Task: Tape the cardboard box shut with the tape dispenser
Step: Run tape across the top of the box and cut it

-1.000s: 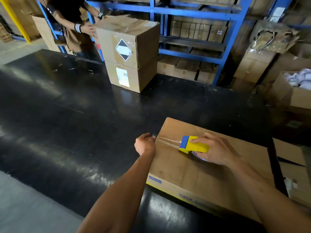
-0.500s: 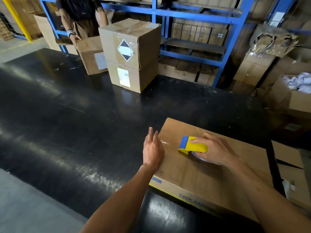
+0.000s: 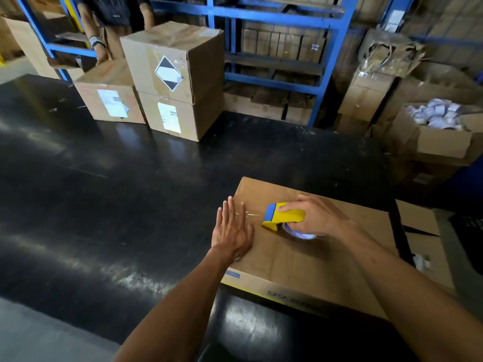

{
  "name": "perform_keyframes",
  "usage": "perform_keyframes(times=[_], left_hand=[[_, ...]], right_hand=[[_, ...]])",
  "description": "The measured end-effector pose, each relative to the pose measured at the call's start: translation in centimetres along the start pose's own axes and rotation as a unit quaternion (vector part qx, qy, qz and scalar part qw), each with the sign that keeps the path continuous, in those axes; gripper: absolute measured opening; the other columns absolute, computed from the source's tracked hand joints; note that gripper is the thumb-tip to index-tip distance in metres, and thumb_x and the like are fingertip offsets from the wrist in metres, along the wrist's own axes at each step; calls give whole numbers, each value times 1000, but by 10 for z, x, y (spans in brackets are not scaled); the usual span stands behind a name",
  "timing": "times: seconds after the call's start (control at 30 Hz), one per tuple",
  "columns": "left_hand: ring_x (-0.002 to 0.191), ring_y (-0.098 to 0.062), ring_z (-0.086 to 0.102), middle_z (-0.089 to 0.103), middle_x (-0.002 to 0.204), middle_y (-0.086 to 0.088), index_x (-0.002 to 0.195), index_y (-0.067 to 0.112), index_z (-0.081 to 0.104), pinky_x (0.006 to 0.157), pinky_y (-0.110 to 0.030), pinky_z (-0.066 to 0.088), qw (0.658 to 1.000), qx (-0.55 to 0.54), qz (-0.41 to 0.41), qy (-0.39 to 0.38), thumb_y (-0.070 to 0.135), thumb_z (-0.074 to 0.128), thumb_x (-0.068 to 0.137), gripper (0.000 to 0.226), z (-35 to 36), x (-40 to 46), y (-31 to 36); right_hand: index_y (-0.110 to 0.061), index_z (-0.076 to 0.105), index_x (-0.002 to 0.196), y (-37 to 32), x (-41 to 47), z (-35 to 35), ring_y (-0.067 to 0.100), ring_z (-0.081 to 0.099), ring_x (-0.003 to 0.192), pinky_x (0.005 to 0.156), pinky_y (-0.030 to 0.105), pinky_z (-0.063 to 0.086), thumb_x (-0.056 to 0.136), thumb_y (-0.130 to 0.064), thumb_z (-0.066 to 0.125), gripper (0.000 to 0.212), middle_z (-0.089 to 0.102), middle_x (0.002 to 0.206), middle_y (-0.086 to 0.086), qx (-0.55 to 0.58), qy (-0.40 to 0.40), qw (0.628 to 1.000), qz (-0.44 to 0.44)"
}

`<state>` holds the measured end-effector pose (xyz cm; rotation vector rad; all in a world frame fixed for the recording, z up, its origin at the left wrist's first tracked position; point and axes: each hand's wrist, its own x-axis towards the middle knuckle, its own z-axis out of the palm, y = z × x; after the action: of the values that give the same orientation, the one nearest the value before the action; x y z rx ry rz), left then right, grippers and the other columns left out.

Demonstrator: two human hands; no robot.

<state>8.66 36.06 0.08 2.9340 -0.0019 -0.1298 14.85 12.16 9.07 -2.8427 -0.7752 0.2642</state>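
A flat brown cardboard box [image 3: 300,257] lies on the black table [image 3: 130,192], low and right of centre. My right hand [image 3: 317,216] grips a yellow and blue tape dispenser [image 3: 281,215] resting on the box top, its clear tape roll partly hidden under my palm. A short strip of clear tape [image 3: 252,212] runs from the dispenser toward the box's left edge. My left hand [image 3: 232,231] lies flat with fingers spread on that left edge, pressing on the tape end.
Two stacked boxes [image 3: 177,82] and a smaller box [image 3: 109,97] stand at the table's far side, where another person's hand [image 3: 103,56] rests on the small one. Blue shelving [image 3: 274,48] stands behind. An open carton of white items [image 3: 433,131] sits right.
My left hand opened from a fist pinching the tape end to a flat palm on the box edge. The other person set a smaller box beside the stack.
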Motion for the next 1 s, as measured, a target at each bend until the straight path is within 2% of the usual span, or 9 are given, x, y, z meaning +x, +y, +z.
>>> perform_keyframes(times=[0.23,0.37,0.47,0.53,0.6,0.7,0.77,0.9,1.0], left_hand=[[151,-34,-8,-12,163,-19,157,15,-7,123,-49,-1,1000,13,-3,-6,49,7,101,67,1,2,-1],[151,-35,-11,-13,163,-19,157,14,-8,123,-49,-4,1000,14,12,-2,52,-1,98,70,2,3,-2],[150,-34,-16,-17,162,-19,154,7,-10,122,-48,-8,999,45,23,-1,61,-15,89,85,1,7,2],[150,-31,-18,-22,158,-16,152,2,-12,122,-45,-10,997,60,40,2,66,-8,91,89,0,8,8],[150,-30,-16,-20,157,-15,152,-1,-8,121,-41,-13,994,47,100,-7,65,5,96,88,4,6,29],[151,-35,-9,-5,162,-24,154,-5,0,121,-42,-10,980,-7,192,-41,67,-11,88,98,22,-9,81],[151,-37,-7,-3,162,-25,153,-6,1,122,-44,-9,982,-26,183,-38,67,-15,85,102,29,-15,96],[151,-39,2,6,162,-26,152,-8,7,123,-47,-2,977,13,213,-26,58,6,94,88,29,-13,86],[151,-38,-3,2,162,-25,152,-7,3,123,-47,0,977,18,212,-23,60,2,94,89,30,-12,88]], right_hand=[[-51,58,124,16,-16,-13,12,53,92,68,22,34,75,-56,63,50,51,102,-14,-35,-31,999,-2],[-49,55,128,44,-44,-16,9,45,88,67,21,35,77,-59,62,53,44,99,-15,-75,-48,996,31],[-48,54,129,46,-51,-12,9,46,89,70,24,40,75,-64,58,56,42,99,-16,-80,-42,995,39],[-49,54,128,41,-51,-11,10,48,92,71,25,40,74,-65,55,57,42,99,-16,-84,-38,995,43],[-51,54,127,38,-51,-11,11,51,96,71,25,37,74,-63,57,55,46,102,-15,-89,-31,994,50],[-52,54,126,32,-51,-12,12,52,91,68,25,34,74,-60,60,52,46,102,-13,-96,-26,993,59],[-52,54,126,29,-52,-10,13,51,88,67,25,34,75,-60,61,53,46,103,-12,-92,-28,994,61],[-51,54,127,30,-55,-9,17,57,97,70,25,37,76,-59,62,52,51,114,-9,-75,-23,995,69],[-50,50,131,29,-54,-11,12,48,88,68,26,36,79,-64,58,54,48,112,-9,-77,-38,994,62]])
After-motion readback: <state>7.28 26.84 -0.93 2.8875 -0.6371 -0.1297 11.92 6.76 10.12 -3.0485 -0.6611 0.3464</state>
